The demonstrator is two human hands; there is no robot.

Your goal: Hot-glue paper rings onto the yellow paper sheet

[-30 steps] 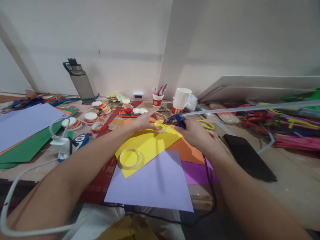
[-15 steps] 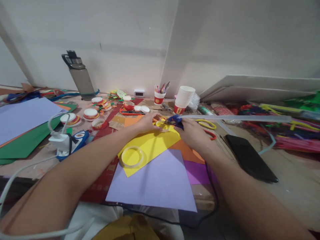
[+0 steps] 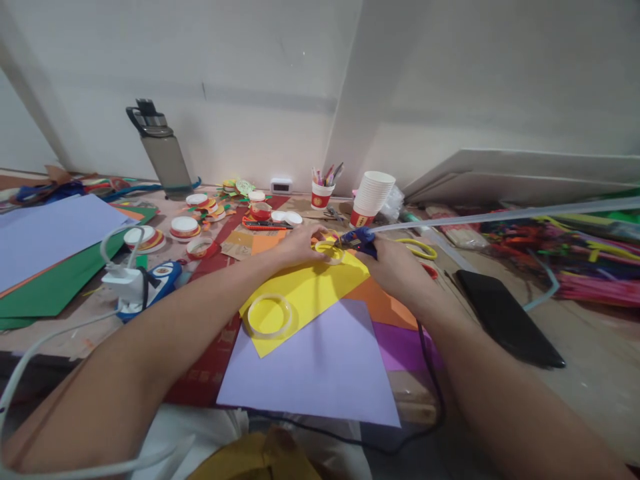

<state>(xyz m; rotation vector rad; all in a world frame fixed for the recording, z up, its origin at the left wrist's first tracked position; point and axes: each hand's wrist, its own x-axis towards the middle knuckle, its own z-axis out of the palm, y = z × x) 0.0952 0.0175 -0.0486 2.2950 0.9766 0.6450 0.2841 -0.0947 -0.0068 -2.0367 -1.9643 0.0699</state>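
Observation:
A blue hot glue gun (image 3: 361,240) is gripped in my right hand (image 3: 400,267), its nozzle pointing left. From its rear a long translucent glue stick (image 3: 480,218) runs out to the right. My left hand (image 3: 304,245) pinches a small pale ring (image 3: 329,252), like a cut cup rim, just by the nozzle; whether nozzle and ring touch I cannot tell. Both hands are over a yellow paper sheet (image 3: 305,293), on which another translucent ring (image 3: 270,315) lies nearer me. Beneath the yellow sheet are lilac (image 3: 310,373) and orange (image 3: 385,301) sheets.
Yellow-handled scissors (image 3: 420,249) lie behind my right hand, and a black phone (image 3: 507,317) to its right. Stacked paper cups (image 3: 375,195), a pen cup (image 3: 323,196) and a bottle (image 3: 167,157) stand at the back. A black cord (image 3: 434,380) hangs at the front edge.
The free end of the glue stick has swung up, and the glue gun is tilted slightly differently. My left hand still keeps the ring at the nozzle. The whole view has shifted slightly.

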